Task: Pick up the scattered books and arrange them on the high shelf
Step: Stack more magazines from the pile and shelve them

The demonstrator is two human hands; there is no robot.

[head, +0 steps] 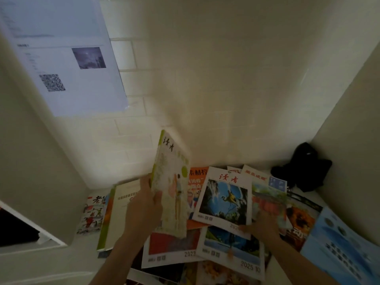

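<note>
Forearms reach in from the bottom edge toward a heap of magazines point(226, 239) spread over a pale surface point(61, 262) that sits in a corner of cream walls point(226, 79). Largest in view is that wall, with a printed sheet point(67, 64) stuck high on the left side. Next comes the heap itself, covers overlapping at loose angles. A black bag point(302, 167) slumps in the far right corner, just beyond the heap.

One green-edged magazine point(170, 188) stands tilted on its lower edge, raised off the others. The left hand point(148, 204) is closed around its spine side, thumb across the cover and fingers behind. The right hand point(261, 225) lies flat and blurred on the lower corner of a magazine with a blue picture point(224, 200); whether it grips that corner or only presses it, I cannot tell.

No high shelf is visible, so the books are all low, one lifted, the rest scattered.

Risk, as I judge it: the raised magazine is thin and held near one edge, so it may flop or slide out. Pulling the blue one free could drag its neighbours, since they overlap it, and push some off the surface.
</note>
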